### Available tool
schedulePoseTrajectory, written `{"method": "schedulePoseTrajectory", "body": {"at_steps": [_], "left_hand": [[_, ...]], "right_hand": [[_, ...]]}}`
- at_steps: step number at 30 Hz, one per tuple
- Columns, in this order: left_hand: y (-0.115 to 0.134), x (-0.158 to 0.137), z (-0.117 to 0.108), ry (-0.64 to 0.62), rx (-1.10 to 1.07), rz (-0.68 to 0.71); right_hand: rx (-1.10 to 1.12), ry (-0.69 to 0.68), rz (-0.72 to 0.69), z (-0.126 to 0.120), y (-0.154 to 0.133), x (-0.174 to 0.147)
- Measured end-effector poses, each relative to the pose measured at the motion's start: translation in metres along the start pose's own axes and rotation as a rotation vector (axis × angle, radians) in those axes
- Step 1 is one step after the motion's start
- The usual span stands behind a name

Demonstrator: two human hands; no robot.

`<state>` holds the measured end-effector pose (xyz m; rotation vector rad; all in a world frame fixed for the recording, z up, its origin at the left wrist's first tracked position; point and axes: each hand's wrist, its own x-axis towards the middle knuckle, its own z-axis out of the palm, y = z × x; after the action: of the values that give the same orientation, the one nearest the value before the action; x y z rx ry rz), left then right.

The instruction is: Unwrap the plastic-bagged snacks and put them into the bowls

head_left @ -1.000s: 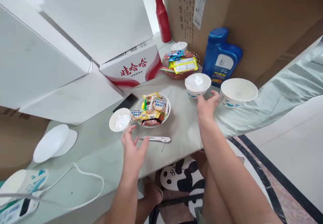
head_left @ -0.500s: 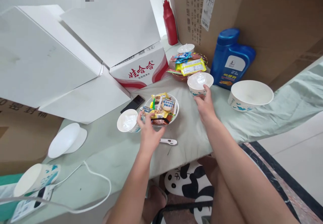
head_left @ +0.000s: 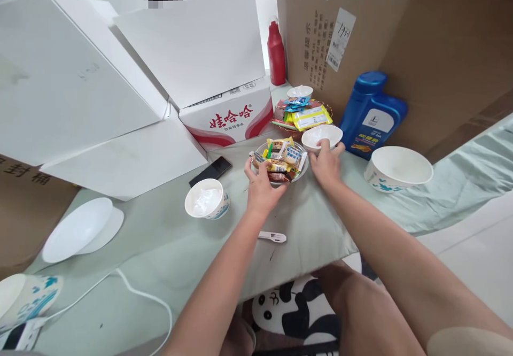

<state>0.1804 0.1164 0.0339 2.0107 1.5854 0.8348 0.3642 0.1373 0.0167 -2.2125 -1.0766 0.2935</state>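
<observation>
A clear, shallow bowl [head_left: 306,168] heaped with wrapped snacks [head_left: 282,158] sits at the middle of the cloth-covered table. My left hand [head_left: 264,187] is closed on its left rim, fingers against the outermost packet. To the right, my right hand [head_left: 326,166] grips the near rim of a white paper bowl [head_left: 311,141], with a finger reaching inside. That bowl stands close to the snack bowl and in front of a basket [head_left: 287,126] of packets. Another paper bowl [head_left: 218,206], with clear plastic inside, stands left of my left hand.
A phone [head_left: 211,171] and a white cutter-like tool [head_left: 273,237] lie on the table. A blue jug [head_left: 368,115], a large paper bowl [head_left: 385,179] and a red bottle [head_left: 276,54] stand at right and back. White lids [head_left: 80,233] and a cable [head_left: 140,293] are at left.
The snack bowl has slid right with my left hand, away from the left paper bowl and nearer the right one. My right hand has closed further over its bowl's rim. The view shifted slightly.
</observation>
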Motion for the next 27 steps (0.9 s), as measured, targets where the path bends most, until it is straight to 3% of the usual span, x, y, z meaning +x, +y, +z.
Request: {"method": "schedulePoseTrajectory", "body": {"at_steps": [6,14,21,24,27], "left_hand": [[0.003,0.009,0.003,-0.015,0.040,-0.035],[0.003,0.015,0.002,-0.045,0.004,-0.053],[0.000,0.019,0.001,-0.091,-0.017,-0.060],[-0.001,0.022,0.005,-0.060,-0.051,-0.017],[0.000,0.025,0.011,0.005,-0.076,0.023]], "right_hand": [[0.029,0.013,0.002,0.015,-0.006,0.028],[0.321,0.095,-0.038,0.045,-0.012,0.093],[0.257,-0.047,-0.047,0.056,-0.041,0.147],[0.326,-0.119,-0.115,0.053,-0.043,0.151],[0.527,-0.121,-0.037,0.038,-0.029,0.122]]}}
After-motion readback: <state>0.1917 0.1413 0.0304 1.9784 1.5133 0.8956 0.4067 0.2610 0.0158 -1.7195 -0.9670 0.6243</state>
